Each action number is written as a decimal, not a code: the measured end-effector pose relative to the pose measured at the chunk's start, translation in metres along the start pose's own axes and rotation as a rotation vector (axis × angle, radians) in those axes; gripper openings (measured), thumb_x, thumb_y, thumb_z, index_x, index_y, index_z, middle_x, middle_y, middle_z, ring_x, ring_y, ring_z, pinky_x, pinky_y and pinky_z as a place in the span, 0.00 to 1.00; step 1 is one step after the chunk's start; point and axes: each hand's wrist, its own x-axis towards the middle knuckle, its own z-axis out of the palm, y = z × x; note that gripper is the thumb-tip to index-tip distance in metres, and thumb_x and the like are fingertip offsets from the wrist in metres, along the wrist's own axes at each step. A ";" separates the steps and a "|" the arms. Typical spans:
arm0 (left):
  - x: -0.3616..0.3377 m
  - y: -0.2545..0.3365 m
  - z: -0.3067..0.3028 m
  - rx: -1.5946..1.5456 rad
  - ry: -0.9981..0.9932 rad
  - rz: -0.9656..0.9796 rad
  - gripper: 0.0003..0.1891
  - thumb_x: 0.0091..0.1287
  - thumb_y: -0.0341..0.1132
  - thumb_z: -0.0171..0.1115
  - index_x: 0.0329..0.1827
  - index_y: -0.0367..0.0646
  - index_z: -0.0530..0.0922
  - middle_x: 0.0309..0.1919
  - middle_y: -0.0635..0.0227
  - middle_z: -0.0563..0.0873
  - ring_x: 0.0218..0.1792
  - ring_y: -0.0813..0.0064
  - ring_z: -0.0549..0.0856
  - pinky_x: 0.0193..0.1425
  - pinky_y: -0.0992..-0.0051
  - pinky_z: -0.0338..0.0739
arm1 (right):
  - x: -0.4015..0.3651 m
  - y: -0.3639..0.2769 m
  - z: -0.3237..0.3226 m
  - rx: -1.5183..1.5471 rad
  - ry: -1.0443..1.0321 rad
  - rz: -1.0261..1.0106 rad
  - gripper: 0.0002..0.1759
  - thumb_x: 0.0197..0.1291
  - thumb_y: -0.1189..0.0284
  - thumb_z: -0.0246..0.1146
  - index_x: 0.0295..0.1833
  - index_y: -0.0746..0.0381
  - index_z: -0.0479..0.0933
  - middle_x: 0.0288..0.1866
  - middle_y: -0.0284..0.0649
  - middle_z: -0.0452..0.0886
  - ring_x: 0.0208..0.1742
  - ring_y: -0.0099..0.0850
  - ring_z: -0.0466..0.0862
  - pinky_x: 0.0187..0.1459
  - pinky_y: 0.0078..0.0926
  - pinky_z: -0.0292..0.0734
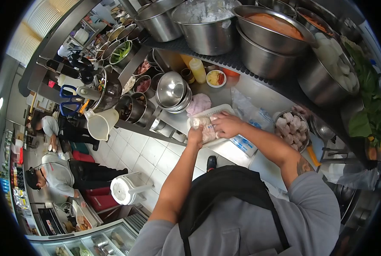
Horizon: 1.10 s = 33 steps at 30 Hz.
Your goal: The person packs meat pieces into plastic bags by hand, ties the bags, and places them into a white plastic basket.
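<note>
A white tray (218, 109) lies on the steel counter in front of me, holding pale, soft-looking food in clear plastic (208, 132). My left hand (194, 137) is closed on the near left end of this packet, its thumb on top. From the right, my right hand (227, 124) reaches over the same packet, fingers bent and pressed onto it. Some of the fingertips are hidden, and the exact kind of food cannot be made out. Against the tray's far left side rests a crumpled pink cloth (199, 103).
Stacked steel bowls (171, 91) stand left of the tray. A bowl of pale chunks (291, 128) and a yellow-handled tool (313, 156) are at right. Large pots (207, 32) crowd the shelf above. A white stool (124, 189) and two people (56, 173) are on the left.
</note>
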 end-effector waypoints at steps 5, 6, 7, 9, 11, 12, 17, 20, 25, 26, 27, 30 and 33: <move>0.019 -0.004 -0.004 -0.143 -0.166 -0.110 0.25 0.75 0.35 0.58 0.68 0.28 0.67 0.53 0.48 0.82 0.51 0.55 0.85 0.47 0.57 0.84 | -0.001 0.002 0.000 0.022 -0.016 0.012 0.13 0.51 0.63 0.65 0.40 0.56 0.86 0.58 0.38 0.80 0.73 0.46 0.68 0.68 0.53 0.62; 0.027 -0.010 -0.004 -0.086 -0.134 -0.110 0.23 0.75 0.34 0.57 0.67 0.28 0.68 0.53 0.48 0.82 0.50 0.55 0.86 0.47 0.57 0.85 | -0.001 0.002 0.000 0.030 -0.021 0.018 0.13 0.51 0.63 0.65 0.40 0.56 0.86 0.58 0.38 0.80 0.73 0.46 0.68 0.68 0.53 0.63; 0.039 -0.019 -0.006 -0.029 -0.102 -0.110 0.22 0.75 0.33 0.56 0.66 0.28 0.69 0.52 0.49 0.82 0.48 0.55 0.86 0.46 0.57 0.86 | -0.002 0.002 -0.001 0.037 -0.026 0.023 0.13 0.51 0.63 0.65 0.40 0.56 0.86 0.57 0.38 0.80 0.72 0.46 0.68 0.68 0.53 0.63; 0.048 -0.025 -0.007 0.069 -0.065 -0.111 0.20 0.76 0.32 0.54 0.65 0.28 0.70 0.51 0.49 0.83 0.46 0.54 0.87 0.46 0.56 0.87 | -0.002 0.002 -0.002 0.046 -0.036 0.031 0.13 0.51 0.64 0.65 0.40 0.56 0.86 0.56 0.38 0.80 0.72 0.46 0.69 0.68 0.52 0.63; 0.032 -0.009 0.000 0.149 -0.052 -0.111 0.18 0.78 0.31 0.50 0.64 0.27 0.71 0.50 0.48 0.83 0.45 0.52 0.89 0.47 0.52 0.89 | -0.001 0.003 -0.002 0.046 -0.048 0.034 0.13 0.51 0.63 0.65 0.40 0.56 0.86 0.54 0.38 0.80 0.72 0.45 0.69 0.69 0.52 0.63; 0.021 0.001 0.001 0.075 -0.075 -0.112 0.18 0.78 0.31 0.50 0.64 0.27 0.70 0.51 0.48 0.83 0.46 0.52 0.88 0.48 0.52 0.89 | 0.000 0.003 -0.004 0.061 -0.046 0.033 0.13 0.50 0.63 0.65 0.39 0.56 0.86 0.54 0.38 0.80 0.72 0.46 0.69 0.69 0.52 0.63; -0.009 0.021 -0.011 -0.208 -0.169 -0.153 0.19 0.77 0.30 0.49 0.64 0.24 0.69 0.54 0.48 0.82 0.51 0.52 0.87 0.53 0.54 0.87 | -0.002 0.005 0.000 0.075 -0.014 0.023 0.11 0.49 0.63 0.67 0.36 0.57 0.85 0.52 0.39 0.80 0.71 0.46 0.69 0.69 0.53 0.63; -0.016 0.025 -0.014 -0.338 -0.242 -0.159 0.18 0.78 0.28 0.47 0.66 0.25 0.67 0.56 0.47 0.81 0.54 0.52 0.86 0.58 0.53 0.86 | -0.003 0.002 -0.005 0.085 0.018 0.009 0.12 0.46 0.64 0.68 0.35 0.58 0.83 0.48 0.39 0.80 0.66 0.42 0.72 0.67 0.48 0.65; -0.011 0.019 -0.004 -0.214 -0.164 -0.141 0.17 0.76 0.27 0.49 0.64 0.26 0.70 0.53 0.49 0.82 0.49 0.54 0.87 0.53 0.55 0.86 | -0.001 0.011 0.007 0.109 0.047 0.000 0.14 0.45 0.64 0.68 0.37 0.59 0.83 0.49 0.41 0.80 0.64 0.42 0.72 0.66 0.47 0.66; -0.007 0.017 -0.004 -0.178 -0.133 -0.127 0.17 0.76 0.28 0.50 0.62 0.26 0.71 0.51 0.50 0.83 0.47 0.55 0.87 0.50 0.56 0.86 | -0.002 0.012 0.010 0.119 0.054 0.001 0.15 0.45 0.63 0.68 0.38 0.59 0.83 0.49 0.41 0.80 0.64 0.42 0.73 0.66 0.47 0.66; -0.001 0.012 -0.005 -0.141 -0.100 -0.114 0.16 0.75 0.28 0.51 0.61 0.26 0.73 0.49 0.51 0.84 0.45 0.56 0.88 0.46 0.57 0.87 | -0.001 0.011 0.010 0.101 0.038 0.009 0.15 0.45 0.63 0.68 0.39 0.59 0.83 0.49 0.40 0.80 0.64 0.41 0.73 0.66 0.47 0.66; 0.012 0.004 -0.002 0.111 -0.029 -0.091 0.15 0.72 0.28 0.53 0.57 0.27 0.76 0.42 0.54 0.85 0.38 0.60 0.87 0.38 0.60 0.84 | -0.001 0.008 0.007 0.064 0.013 0.029 0.17 0.45 0.63 0.68 0.41 0.59 0.83 0.49 0.40 0.80 0.63 0.41 0.73 0.66 0.47 0.66; 0.007 0.011 0.002 0.185 0.026 -0.069 0.15 0.71 0.28 0.54 0.57 0.26 0.76 0.40 0.55 0.85 0.36 0.62 0.86 0.35 0.62 0.82 | -0.002 0.007 0.006 0.070 0.037 0.032 0.17 0.45 0.63 0.68 0.42 0.58 0.83 0.50 0.39 0.80 0.63 0.41 0.73 0.66 0.47 0.66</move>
